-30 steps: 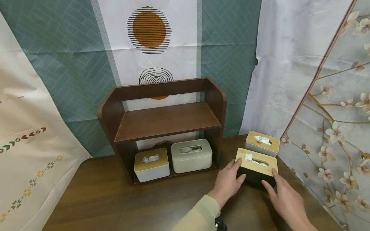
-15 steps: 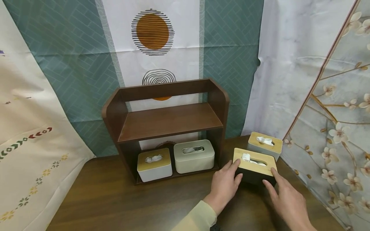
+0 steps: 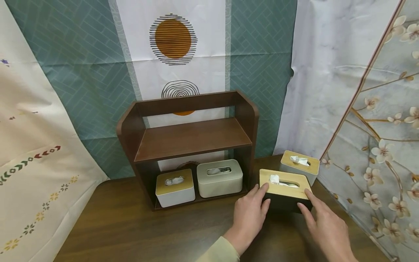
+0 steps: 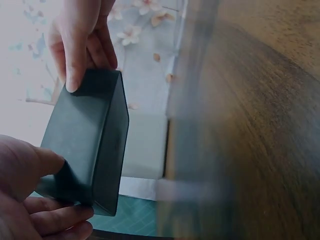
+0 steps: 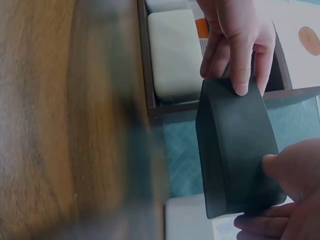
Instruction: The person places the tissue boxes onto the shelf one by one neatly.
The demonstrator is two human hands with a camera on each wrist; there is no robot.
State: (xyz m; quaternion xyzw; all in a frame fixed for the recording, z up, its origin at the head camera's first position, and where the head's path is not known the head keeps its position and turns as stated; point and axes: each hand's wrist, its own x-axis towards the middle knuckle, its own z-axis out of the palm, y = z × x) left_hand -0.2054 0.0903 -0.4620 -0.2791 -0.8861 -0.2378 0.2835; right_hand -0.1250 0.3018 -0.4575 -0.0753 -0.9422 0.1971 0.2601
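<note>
A black tissue box (image 3: 284, 203) with a light wooden lid and white tissue in its slot is held between both hands, right of the shelf in the head view. My left hand (image 3: 250, 214) grips its left end, my right hand (image 3: 327, 225) its right end. On each side the thumb presses the front face (image 4: 75, 135) while the other fingers reach round the end. Both wrist views show the box's dark underside (image 5: 212, 155) raised above the tabletop. Behind it stands a grey tissue box (image 3: 299, 167) with a wooden lid.
A two-tier dark brown shelf (image 3: 193, 138) stands at the back. Its lower tier holds a white tissue box (image 3: 175, 194) with a wooden lid and a cream tissue box (image 3: 220, 182). A flowered cloth (image 3: 376, 163) borders the wooden table (image 3: 157, 236) on the right.
Both hands have carried the black tissue box slightly left, toward the shelf, uncovering more of the grey box behind it. The boxes on the shelf stay put; the head view has shifted a little.
</note>
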